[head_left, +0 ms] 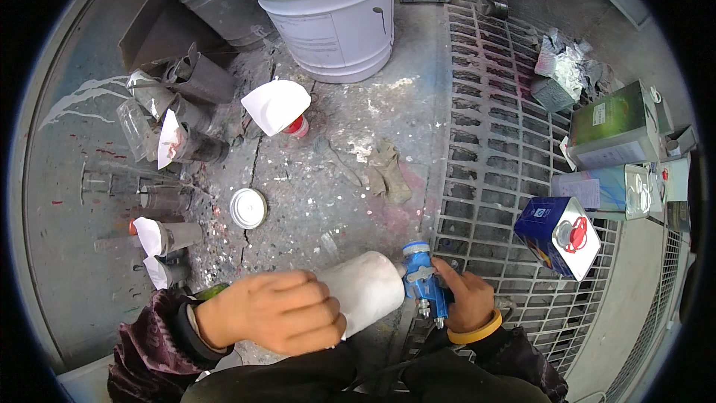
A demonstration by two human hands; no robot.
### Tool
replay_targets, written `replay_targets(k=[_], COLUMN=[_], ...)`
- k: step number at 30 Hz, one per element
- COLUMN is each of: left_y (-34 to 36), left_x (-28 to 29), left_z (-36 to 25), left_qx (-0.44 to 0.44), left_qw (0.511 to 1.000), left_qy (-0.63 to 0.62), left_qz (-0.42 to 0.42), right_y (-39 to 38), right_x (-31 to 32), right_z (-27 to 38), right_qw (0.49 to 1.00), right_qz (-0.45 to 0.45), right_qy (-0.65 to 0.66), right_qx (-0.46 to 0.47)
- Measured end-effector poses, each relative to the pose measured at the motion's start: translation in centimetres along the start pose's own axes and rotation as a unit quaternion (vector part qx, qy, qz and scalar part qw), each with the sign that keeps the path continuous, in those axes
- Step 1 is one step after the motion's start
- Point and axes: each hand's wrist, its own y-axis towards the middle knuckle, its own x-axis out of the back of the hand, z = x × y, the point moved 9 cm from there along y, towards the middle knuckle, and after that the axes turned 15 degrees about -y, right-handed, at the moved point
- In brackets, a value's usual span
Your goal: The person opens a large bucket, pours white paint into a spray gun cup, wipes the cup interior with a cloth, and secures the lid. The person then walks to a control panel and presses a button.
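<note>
My right hand (pixel 471 300) grips a blue spray gun (pixel 422 275) low in front of me, its index finger stretched along the gun's body. Touching the gun's left side is a plain white cylinder (pixel 365 289), tilted. My left hand (pixel 280 312) is closed at the cylinder's left end and covers that end. Its fingertips are hidden, so what they hold does not show. Beyond the hands, a round white lid (pixel 248 209) and a crumpled grey-brown rag (pixel 386 172) lie on the paint-spattered floor.
A large white drum (pixel 328 22) stands ahead. Several paint-stained cups line the left wall; near them is a red-capped bottle (pixel 297 127) under white paper (pixel 274 104). Metal grating (pixel 488 179) spans the right, bearing a blue can (pixel 548 235) and a green can (pixel 615 127).
</note>
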Motion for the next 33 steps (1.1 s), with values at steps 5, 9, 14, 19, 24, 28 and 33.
replay_targets(k=[5,9,14,19,24,28,33], left_y=[-0.6,0.1,-0.3,-3.8,-9.5,-11.0,-10.3], left_x=[1.1,-0.2,-0.4,-0.1,-3.9,-8.7,-9.4], left_z=[3.5,0.8,1.6,6.6,8.3,7.5,6.8], left_qx=[0.105,0.025,0.024,0.245,0.500,0.592,0.604], left_qw=[0.989,0.999,0.998,0.942,0.736,0.525,0.429], left_qy=[-0.075,-0.038,-0.046,-0.132,-0.337,-0.537,-0.623], left_qz=[-0.073,-0.019,-0.034,-0.189,-0.308,-0.292,-0.249], right_y=[0.0,0.2,0.2,-0.1,-0.5,-0.6,-0.5], right_x=[0.4,0.1,0.0,0.5,0.9,0.6,0.0], right_z=[-0.2,-0.1,-0.1,-1.1,-2.2,-2.9,-4.5], right_qw=[1.000,1.000,1.000,0.999,0.993,0.990,0.986], right_qz=[-0.018,-0.010,-0.006,-0.042,-0.099,-0.108,-0.118], right_qy=[-0.023,-0.008,-0.005,-0.009,-0.019,-0.030,-0.016], right_qx=[-0.008,-0.004,-0.012,-0.033,-0.062,-0.084,-0.119])
